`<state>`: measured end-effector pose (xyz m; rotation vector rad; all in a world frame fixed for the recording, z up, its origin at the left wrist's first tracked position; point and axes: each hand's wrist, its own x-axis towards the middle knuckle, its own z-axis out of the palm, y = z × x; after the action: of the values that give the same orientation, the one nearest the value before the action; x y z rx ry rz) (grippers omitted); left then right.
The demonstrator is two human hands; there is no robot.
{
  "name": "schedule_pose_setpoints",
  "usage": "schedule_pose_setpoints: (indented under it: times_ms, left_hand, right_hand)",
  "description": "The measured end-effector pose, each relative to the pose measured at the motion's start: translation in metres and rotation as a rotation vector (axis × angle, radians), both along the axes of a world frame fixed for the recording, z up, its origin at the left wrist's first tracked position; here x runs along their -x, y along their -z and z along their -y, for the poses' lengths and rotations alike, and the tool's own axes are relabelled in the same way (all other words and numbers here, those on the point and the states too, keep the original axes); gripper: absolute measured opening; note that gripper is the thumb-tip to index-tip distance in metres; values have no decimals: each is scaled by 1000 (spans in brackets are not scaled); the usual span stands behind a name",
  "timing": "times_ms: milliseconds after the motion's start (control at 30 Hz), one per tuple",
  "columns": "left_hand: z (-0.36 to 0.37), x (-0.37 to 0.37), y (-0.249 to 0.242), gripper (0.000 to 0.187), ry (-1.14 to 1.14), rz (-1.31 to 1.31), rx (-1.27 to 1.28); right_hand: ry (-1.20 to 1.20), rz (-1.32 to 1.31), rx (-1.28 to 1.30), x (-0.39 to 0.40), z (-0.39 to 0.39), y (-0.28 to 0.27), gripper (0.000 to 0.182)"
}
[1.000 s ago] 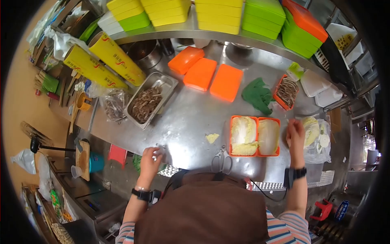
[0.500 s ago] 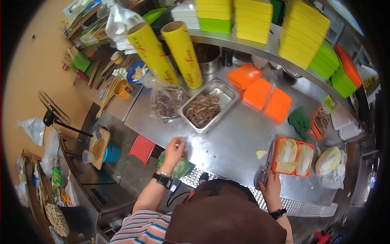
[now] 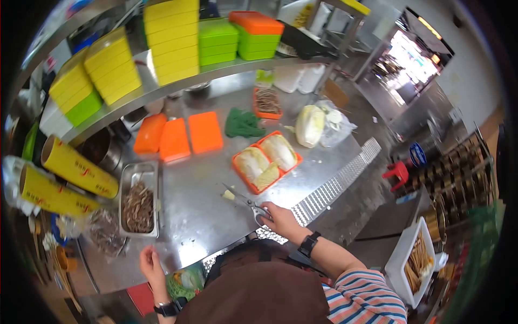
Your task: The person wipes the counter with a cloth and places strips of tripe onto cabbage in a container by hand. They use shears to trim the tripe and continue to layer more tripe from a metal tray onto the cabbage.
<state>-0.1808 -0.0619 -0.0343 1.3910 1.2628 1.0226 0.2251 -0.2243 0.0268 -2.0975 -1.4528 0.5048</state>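
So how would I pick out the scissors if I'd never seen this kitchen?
Find the big steel worktop, then the two open orange boxes of pale leaves on it. Toward the worktop's near edge, the right hand holds the scissors. Thin blades and looped handles set them apart from the small yellowish scrap beside them.

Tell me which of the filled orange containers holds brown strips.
The single orange container farther back: brown strips lie in it, while the two adjoining orange containers nearer the scissors hold pale cabbage leaves.
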Motion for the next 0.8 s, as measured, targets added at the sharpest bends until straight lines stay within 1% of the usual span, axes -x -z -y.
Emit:
schedule_pose_setpoints:
  times_ms: [33,100,133,167,200,267,333,367,400,467,500,533,567,600,633,667,700,733,767,800]
  left_hand:
    - [6,-6,0,21,28,1,4]
    - [16,-22,-3,20,51,1,14]
    - [21,-30,-7,18,119,-38,-11]
    - [25,-36,-12,16,181,-83,-36]
    - [27,-41,-17,16,162,-93,-36]
    - [24,-60,-29,14,306,-269,-184]
    - [22,-82,-38,14,291,-252,-169]
    - [23,-92,-42,14,285,-253,-183]
    - [26,-100,-45,15,272,-259,-193]
    - [30,-117,-46,16,234,-250,-166]
    - [33,-125,-46,17,252,-268,-141]
    - [35,-133,-45,17,274,-285,-113]
    - [36,-139,-36,22,303,-288,-74]
    - [34,-154,-38,29,353,-287,6]
    - [30,-173,-39,35,398,-281,87]
    - [23,-195,-32,41,454,-168,174]
    - [15,-220,-22,47,510,-50,255]
    - [6,-246,-17,53,595,-85,192]
    - [-1,-270,-7,58,630,-124,160]
    - [-5,-293,1,62,625,-164,133]
  right_hand:
    - [91,-55,4,2,16,-3,39]
    - [280,-68,-25,0,50,-8,41]
    - [378,-72,-26,-6,65,-7,42]
    - [447,-14,12,-17,79,-4,42]
    - [510,42,47,-32,90,0,43]
    - [543,200,31,-73,104,18,43]
    - [596,254,60,-110,98,16,42]
    - [629,243,123,-132,90,17,41]
    - [599,234,129,-154,85,24,41]
    - [558,300,142,-196,68,41,44]
    - [483,383,125,-207,60,41,37]
    - [469,369,131,-217,53,41,37]
    - [359,548,28,-219,42,26,32]
    - [244,722,-79,-218,31,12,27]
    - [238,555,-113,-213,18,3,20]
    - [219,546,-112,-210,6,0,20]
    - [245,320,-108,-208,-6,-2,20]
    - [268,96,-101,-207,-18,-5,21]
    - [183,146,-216,-207,-31,-10,20]
    - [171,142,-212,-206,-44,-19,20]
